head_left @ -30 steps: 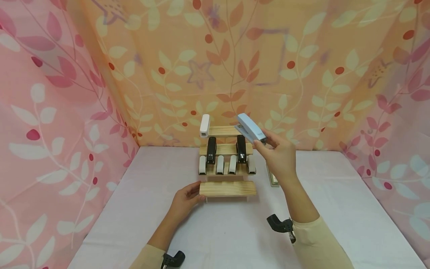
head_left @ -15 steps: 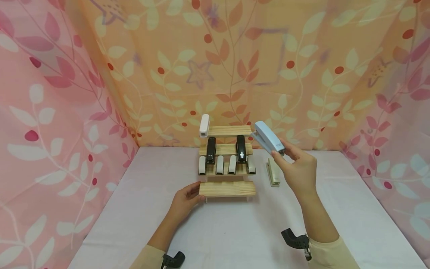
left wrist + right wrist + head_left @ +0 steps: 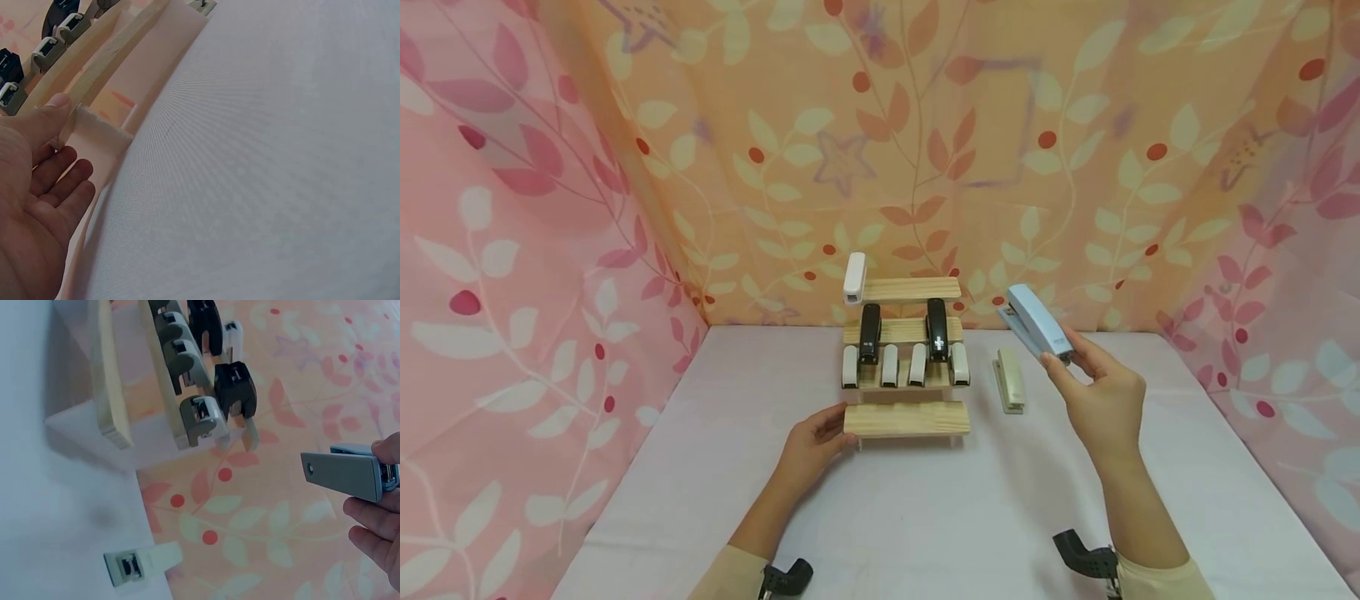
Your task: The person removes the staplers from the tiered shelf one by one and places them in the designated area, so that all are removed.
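A light blue stapler (image 3: 1038,322) is pinched at its rear end by my right hand (image 3: 1105,404), in the air to the right of a stepped wooden rack (image 3: 907,419). In the right wrist view the stapler (image 3: 347,473) shows its flat base, thumb on one side and fingers on the other. My left hand (image 3: 811,452) holds the left end of the rack's lowest step. The left wrist view shows that thumb (image 3: 47,119) against the wooden board, the other fingers bent by the side panel. A pale green stapler (image 3: 1011,381) lies on the table beneath the blue one, to the left.
Several small white staplers (image 3: 890,365) line the rack's second step. Two black staplers (image 3: 936,330) stand on the step above. One white stapler (image 3: 854,277) sits at the left of the top step (image 3: 917,289). A white cloth (image 3: 880,517) covers the table; patterned curtains (image 3: 1075,167) hang behind.
My right hand has carried the blue stapler right and slightly down, away from the rack's top step. The pale green stapler is now fully uncovered. My left hand stays put.
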The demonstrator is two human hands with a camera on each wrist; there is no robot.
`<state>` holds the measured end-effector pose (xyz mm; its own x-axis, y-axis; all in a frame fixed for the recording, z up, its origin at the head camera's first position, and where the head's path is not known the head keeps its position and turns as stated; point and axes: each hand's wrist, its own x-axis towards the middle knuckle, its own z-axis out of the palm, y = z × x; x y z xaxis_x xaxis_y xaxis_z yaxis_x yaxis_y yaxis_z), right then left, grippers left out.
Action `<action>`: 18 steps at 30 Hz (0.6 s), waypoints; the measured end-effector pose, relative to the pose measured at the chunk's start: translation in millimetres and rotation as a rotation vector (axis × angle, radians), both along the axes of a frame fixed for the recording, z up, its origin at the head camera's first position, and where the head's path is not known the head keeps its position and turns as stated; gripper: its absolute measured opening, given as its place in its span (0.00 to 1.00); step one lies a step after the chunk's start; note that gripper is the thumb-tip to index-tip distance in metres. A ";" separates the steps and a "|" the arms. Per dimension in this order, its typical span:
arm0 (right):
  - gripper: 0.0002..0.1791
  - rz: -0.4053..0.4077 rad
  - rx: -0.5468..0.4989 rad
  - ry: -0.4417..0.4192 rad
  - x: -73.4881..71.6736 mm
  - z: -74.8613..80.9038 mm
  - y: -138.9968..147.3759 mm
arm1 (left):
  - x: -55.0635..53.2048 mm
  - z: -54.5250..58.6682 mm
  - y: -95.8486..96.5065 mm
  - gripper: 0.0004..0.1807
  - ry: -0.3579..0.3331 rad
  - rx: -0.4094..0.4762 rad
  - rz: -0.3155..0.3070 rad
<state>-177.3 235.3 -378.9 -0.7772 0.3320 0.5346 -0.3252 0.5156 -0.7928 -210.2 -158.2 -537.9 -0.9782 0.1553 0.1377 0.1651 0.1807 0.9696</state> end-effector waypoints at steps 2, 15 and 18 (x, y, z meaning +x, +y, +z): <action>0.28 -0.014 0.007 -0.001 -0.1 -3.7 4.0 | -0.9 -0.1 0.0 0.35 -0.001 0.001 -0.001; 0.27 -0.064 0.012 -0.019 -7.0 -18.4 16.1 | 1.5 3.0 1.2 0.36 0.010 -0.006 -0.007; 0.27 -0.072 0.012 -0.012 -10.3 -22.8 18.9 | 0.9 3.4 0.6 0.35 0.008 -0.011 -0.006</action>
